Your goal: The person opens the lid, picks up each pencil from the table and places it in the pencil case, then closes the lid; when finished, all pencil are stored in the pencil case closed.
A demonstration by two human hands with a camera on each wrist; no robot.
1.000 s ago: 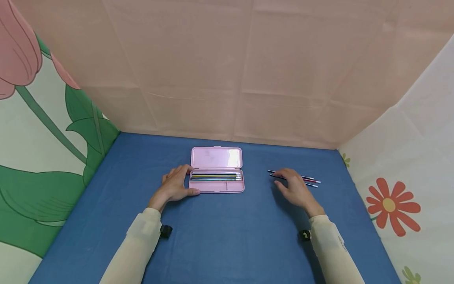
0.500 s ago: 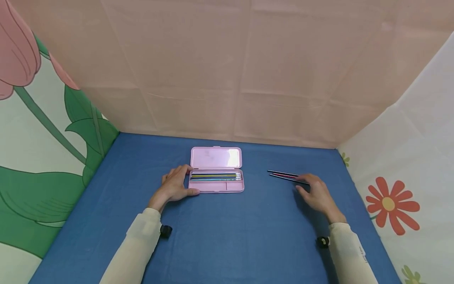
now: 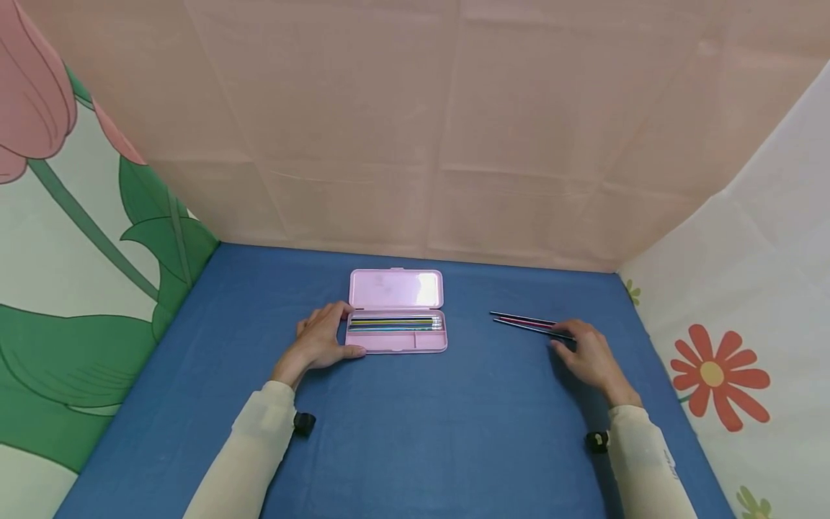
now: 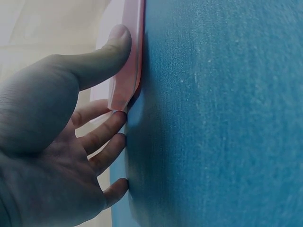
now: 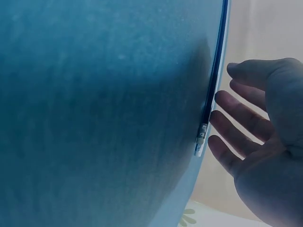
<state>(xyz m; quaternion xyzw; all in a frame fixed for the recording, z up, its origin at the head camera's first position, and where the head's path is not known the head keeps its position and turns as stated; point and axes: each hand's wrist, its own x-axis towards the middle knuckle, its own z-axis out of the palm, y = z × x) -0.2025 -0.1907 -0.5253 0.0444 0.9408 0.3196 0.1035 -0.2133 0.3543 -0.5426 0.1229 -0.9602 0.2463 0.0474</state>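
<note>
A pink pencil case (image 3: 379, 342) lies with its lid (image 3: 382, 287) raised back. Several pencils (image 3: 392, 324) lie in its rear compartment. My left hand (image 3: 316, 343) holds the case's left end, thumb at the front side and fingers toward the back corner; the left wrist view shows the thumb against the pink wall (image 4: 127, 85). To the right, a few dark and reddish pencils (image 3: 521, 321) lie on the cloth. Above their right ends is my right hand (image 3: 588, 360), fingers spread loosely. In the right wrist view, a dark pencil (image 5: 215, 71) with a pale eraser end lies beside the fingertips.
A blue cloth (image 3: 421, 432) covers the table. A plain beige sheet (image 3: 441, 144) hangs behind it. Printed flower panels stand at the left (image 3: 97, 324) and right (image 3: 733, 288).
My right hand has moved right along the loose pencils, from their middle to their eraser ends, uncovering their left parts. The left hand and the pencil case have stayed in place.
</note>
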